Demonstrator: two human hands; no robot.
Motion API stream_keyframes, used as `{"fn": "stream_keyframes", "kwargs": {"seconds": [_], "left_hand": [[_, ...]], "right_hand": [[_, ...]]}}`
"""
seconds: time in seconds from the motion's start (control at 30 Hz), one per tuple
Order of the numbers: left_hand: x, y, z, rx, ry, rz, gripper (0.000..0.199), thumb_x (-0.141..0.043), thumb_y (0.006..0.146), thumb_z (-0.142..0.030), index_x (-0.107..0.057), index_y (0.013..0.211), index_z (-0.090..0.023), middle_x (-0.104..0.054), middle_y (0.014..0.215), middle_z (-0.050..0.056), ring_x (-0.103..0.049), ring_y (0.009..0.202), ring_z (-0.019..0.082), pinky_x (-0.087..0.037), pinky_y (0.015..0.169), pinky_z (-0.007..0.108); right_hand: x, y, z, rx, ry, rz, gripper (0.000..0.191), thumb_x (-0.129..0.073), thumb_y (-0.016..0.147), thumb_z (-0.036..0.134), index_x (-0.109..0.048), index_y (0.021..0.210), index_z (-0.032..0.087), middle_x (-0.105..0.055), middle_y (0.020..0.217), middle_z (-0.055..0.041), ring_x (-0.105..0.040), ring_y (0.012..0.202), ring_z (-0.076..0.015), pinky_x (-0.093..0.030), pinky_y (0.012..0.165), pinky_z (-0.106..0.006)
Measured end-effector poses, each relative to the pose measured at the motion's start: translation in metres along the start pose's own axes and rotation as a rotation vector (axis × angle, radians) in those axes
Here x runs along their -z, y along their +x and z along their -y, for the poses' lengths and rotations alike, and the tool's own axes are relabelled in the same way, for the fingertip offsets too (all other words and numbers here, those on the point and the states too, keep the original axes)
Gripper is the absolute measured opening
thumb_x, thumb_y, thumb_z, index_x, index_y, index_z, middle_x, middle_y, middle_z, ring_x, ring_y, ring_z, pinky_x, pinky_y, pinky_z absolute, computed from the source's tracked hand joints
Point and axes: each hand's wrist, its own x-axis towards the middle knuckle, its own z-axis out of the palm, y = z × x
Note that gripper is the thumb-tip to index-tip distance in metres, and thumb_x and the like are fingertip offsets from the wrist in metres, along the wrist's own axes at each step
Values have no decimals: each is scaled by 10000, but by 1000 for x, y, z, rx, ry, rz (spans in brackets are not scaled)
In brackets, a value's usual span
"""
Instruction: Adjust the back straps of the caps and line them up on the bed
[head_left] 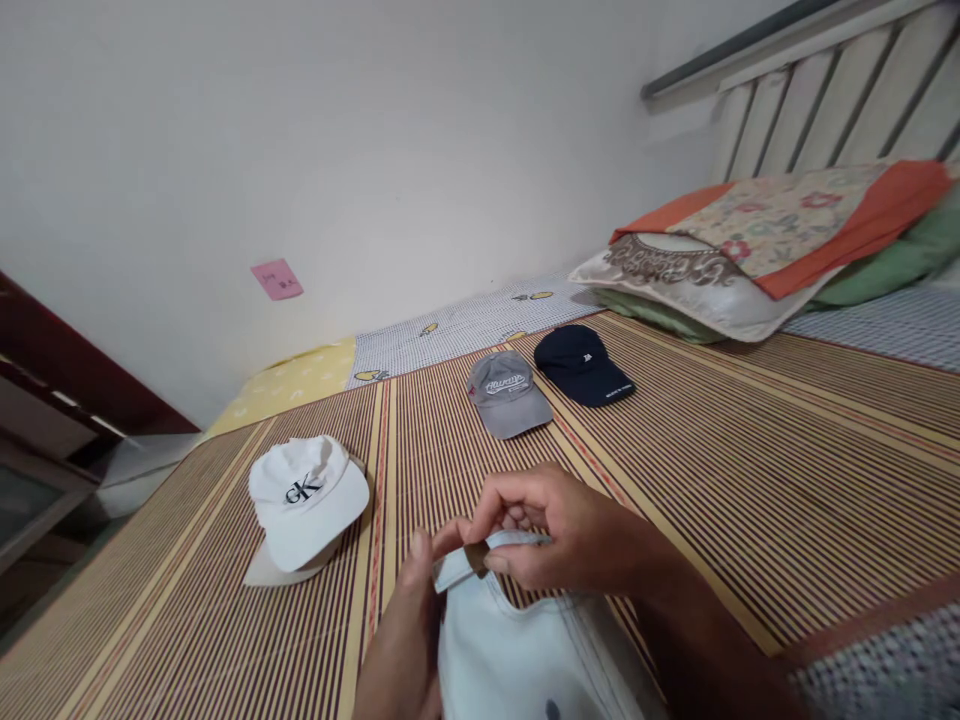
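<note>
A pale baseball cap [517, 650] is at the bottom centre of the head view, its back opening and adjuster strap facing up. My left hand [412, 620] grips the cap's left side, thumb up along the strap end. With thumb and index finger, my right hand [532, 520] pinches the strap beside its brownish buckle [477, 558]. Part of the cap is cut off by the lower frame edge. Beyond my hands lie a grey cap [506, 390] with white lettering and a dark navy cap [579, 362]. To the left, a white cap [307, 490] with black letters rests on another pale cap [281, 570].
A striped bamboo mat [420, 450] covers the bed. Pillows [675, 285] with an orange-edged floral cloth [795, 215] are piled at the back right, near a slatted headboard [840, 95]. A pink note [277, 279] is stuck on the white wall [375, 150].
</note>
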Motion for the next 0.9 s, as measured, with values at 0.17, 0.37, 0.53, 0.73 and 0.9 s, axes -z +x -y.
{"fn": "stream_keyframes", "kwargs": {"seconds": [0.17, 0.37, 0.53, 0.73, 0.9], "left_hand": [[-6, -3, -2, -44, 156, -336, 379, -835, 761, -411, -698, 1055, -215, -743, 934, 47, -716, 861, 214, -535, 790, 304], [-12, -2, -5, -100, 159, -89, 309, -857, 746, -332, -577, 767, -204, -595, 653, -61, -588, 587, 95, -451, 636, 207], [2, 4, -8, -146, 225, -114, 363, -864, 734, -370, -551, 726, -187, -604, 686, -54, -498, 552, 57, -408, 596, 173], [14, 12, -16, -216, 183, -21, 444, -865, 693, -457, -495, 684, -211, -533, 613, -43, -492, 536, 101, -400, 531, 203], [13, 5, -17, -196, 129, -71, 357, -801, 779, -414, -505, 734, -220, -520, 600, -49, -519, 519, 101, -412, 509, 198]], "right_hand": [[0, 2, 0, 31, -78, -17, 115, -710, 724, 127, -687, 829, 165, -586, 689, 57, -491, 638, -79, -394, 582, -184], [4, 3, -5, 31, -68, 2, 101, -713, 749, 137, -672, 838, 161, -537, 667, 68, -462, 626, -76, -376, 568, -183], [21, 4, -19, -16, 101, 53, 190, -642, 912, 331, -673, 981, 157, -584, 728, 37, -541, 610, -88, -416, 572, -209], [39, 7, -40, -18, 151, 221, 356, -555, 980, 441, -692, 1008, 114, -735, 845, -72, -676, 744, -150, -501, 749, -306], [36, 9, -50, 42, 371, 232, 353, -734, 876, 370, -664, 1132, 137, -694, 732, 5, -636, 624, -108, -448, 618, -223]]}}
